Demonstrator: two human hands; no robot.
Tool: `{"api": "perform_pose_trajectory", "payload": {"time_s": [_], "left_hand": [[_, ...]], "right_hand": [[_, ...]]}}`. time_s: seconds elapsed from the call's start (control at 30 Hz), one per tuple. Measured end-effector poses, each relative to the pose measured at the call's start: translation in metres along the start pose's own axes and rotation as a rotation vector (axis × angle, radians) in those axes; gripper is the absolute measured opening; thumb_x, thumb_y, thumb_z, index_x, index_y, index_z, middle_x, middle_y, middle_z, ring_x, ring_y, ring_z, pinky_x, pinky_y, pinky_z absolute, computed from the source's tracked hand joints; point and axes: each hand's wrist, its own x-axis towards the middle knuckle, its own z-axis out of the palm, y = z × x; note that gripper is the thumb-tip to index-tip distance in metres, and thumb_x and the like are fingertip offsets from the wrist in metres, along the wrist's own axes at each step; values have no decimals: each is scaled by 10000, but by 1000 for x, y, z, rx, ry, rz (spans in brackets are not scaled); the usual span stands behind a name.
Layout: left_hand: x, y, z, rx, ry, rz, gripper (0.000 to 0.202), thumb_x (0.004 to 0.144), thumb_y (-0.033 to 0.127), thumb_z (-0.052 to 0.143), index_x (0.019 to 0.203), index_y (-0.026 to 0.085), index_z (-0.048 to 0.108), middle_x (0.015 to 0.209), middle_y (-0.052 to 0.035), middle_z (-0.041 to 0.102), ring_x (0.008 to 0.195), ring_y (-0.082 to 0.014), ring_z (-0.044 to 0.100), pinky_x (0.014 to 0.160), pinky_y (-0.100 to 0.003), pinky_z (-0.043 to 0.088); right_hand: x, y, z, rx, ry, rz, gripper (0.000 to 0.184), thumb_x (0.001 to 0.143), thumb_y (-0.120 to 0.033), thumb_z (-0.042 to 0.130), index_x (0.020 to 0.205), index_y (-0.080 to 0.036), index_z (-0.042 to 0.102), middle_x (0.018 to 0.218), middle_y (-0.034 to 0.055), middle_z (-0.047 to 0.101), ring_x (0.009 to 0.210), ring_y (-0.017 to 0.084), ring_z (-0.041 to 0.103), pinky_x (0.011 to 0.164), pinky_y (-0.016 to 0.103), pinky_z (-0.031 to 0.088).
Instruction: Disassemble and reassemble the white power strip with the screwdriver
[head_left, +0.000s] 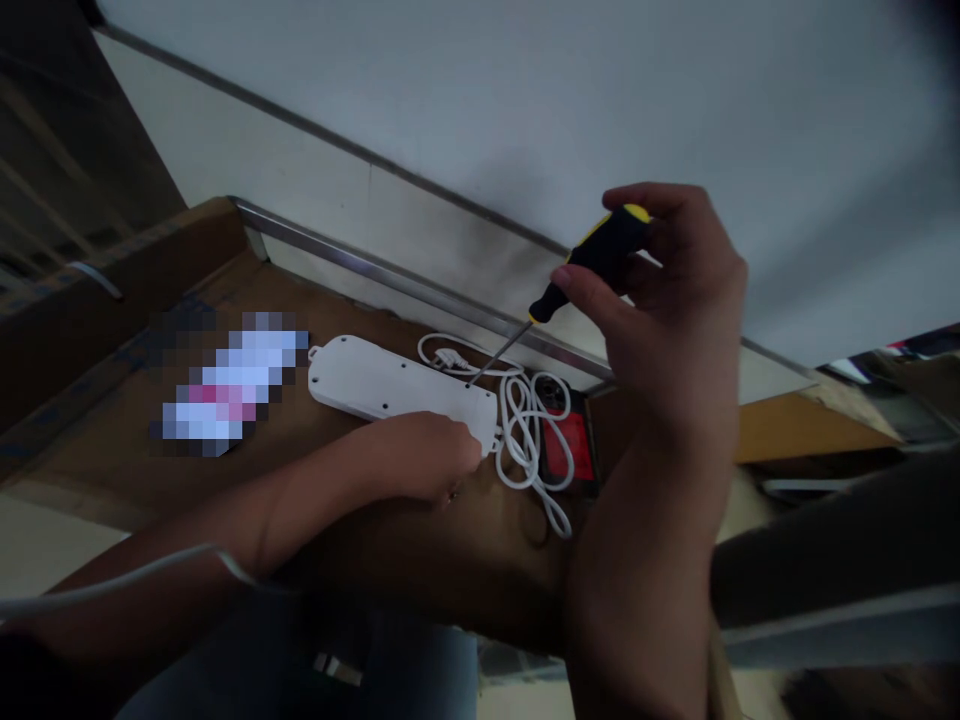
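Note:
A white power strip (394, 380) lies on brown cardboard (97, 450), with several small round holes in its face. My left hand (427, 455) grips its right end from the near side. My right hand (660, 300) is shut on a screwdriver (600, 255) with a black and yellow handle. The thin metal shaft slants down, and its tip meets the strip's face near the right end. A white cord (525, 430) lies in loose coils beside the strip, close to both hands, and ends in a white plug (448, 357).
A red and black package (566, 450) lies under the coils. A pixelated object (225, 385) sits left of the strip. A metal edging strip (405, 285) runs along the cardboard's far side, before a white panel (450, 130). Dark fabric (840, 540) lies at the right.

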Motion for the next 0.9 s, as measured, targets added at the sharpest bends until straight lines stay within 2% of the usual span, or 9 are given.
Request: {"api": "perform_pose_trajectory", "payload": {"time_s": [0.17, 0.27, 0.37, 0.5, 0.6, 0.67, 0.73, 0.87, 0.9], "left_hand": [[-2, -17, -28, -328, -43, -21, 27, 802, 200, 812, 784, 180, 815, 695, -10, 757, 608, -124, 651, 566, -233, 388], [1, -37, -34, -523, 44, 22, 124, 829, 286, 806, 778, 174, 792, 615, 17, 707, 529, -94, 620, 548, -199, 400], [6, -52, -33, -622, 168, 92, 190, 807, 350, 824, 767, 169, 781, 616, 15, 705, 531, -84, 608, 543, -183, 405], [9, -59, -34, -717, 286, 134, 227, 862, 378, 765, 812, 158, 794, 683, -4, 741, 528, -65, 582, 534, -176, 404], [4, -57, -41, -749, 368, 120, 281, 899, 398, 738, 774, 151, 780, 667, -7, 729, 514, -55, 558, 503, -169, 368], [-3, -49, -44, -787, 305, 142, 270, 914, 391, 729, 790, 160, 792, 663, -8, 733, 507, -59, 563, 494, -169, 364], [-12, -34, -40, -830, 120, 214, 219, 932, 350, 711, 841, 180, 815, 685, -13, 755, 535, -82, 613, 512, -176, 399], [-30, 8, -1, -758, -180, 374, 249, 1005, 307, 628, 882, 220, 826, 747, -17, 788, 637, -126, 703, 595, -202, 489], [-32, 18, 11, -700, -162, 399, 241, 1021, 282, 604, 952, 233, 830, 862, -30, 819, 738, -134, 741, 670, -211, 522]], "right_hand": [[-1, 1, -4, 96, -89, -9, 397, 859, -294, 763, 1224, -287, 607, 1079, 23, 655, 919, 138, 655, 808, 324, 574], [-1, 2, -1, 142, -94, -7, 389, 836, -208, 707, 1203, -261, 591, 1078, 29, 670, 957, 154, 681, 802, 331, 585], [-1, 6, 5, 140, -47, 4, 330, 830, -163, 631, 1135, -249, 542, 1008, 16, 650, 879, 147, 672, 763, 336, 576], [0, 11, 9, 23, -4, 18, 165, 970, -306, 581, 1104, -274, 489, 962, 9, 606, 802, 137, 629, 747, 329, 550], [0, 9, 9, -64, 28, -12, 181, 1038, -439, 541, 1099, -272, 506, 971, 21, 603, 817, 141, 607, 736, 310, 509], [-1, 5, 8, -104, 39, -24, 219, 1046, -470, 543, 1096, -257, 534, 946, 24, 602, 788, 129, 568, 706, 290, 464], [-2, -1, 8, -155, 68, -41, 243, 1031, -472, 584, 1064, -232, 561, 897, 17, 594, 755, 113, 521, 695, 278, 428], [1, -7, 9, -180, 104, -66, 280, 958, -460, 712, 972, -214, 579, 848, -2, 591, 738, 96, 502, 714, 289, 418], [2, -7, 9, -150, 97, -48, 301, 926, -460, 754, 955, -215, 583, 845, -3, 595, 733, 94, 502, 706, 291, 421]]}}
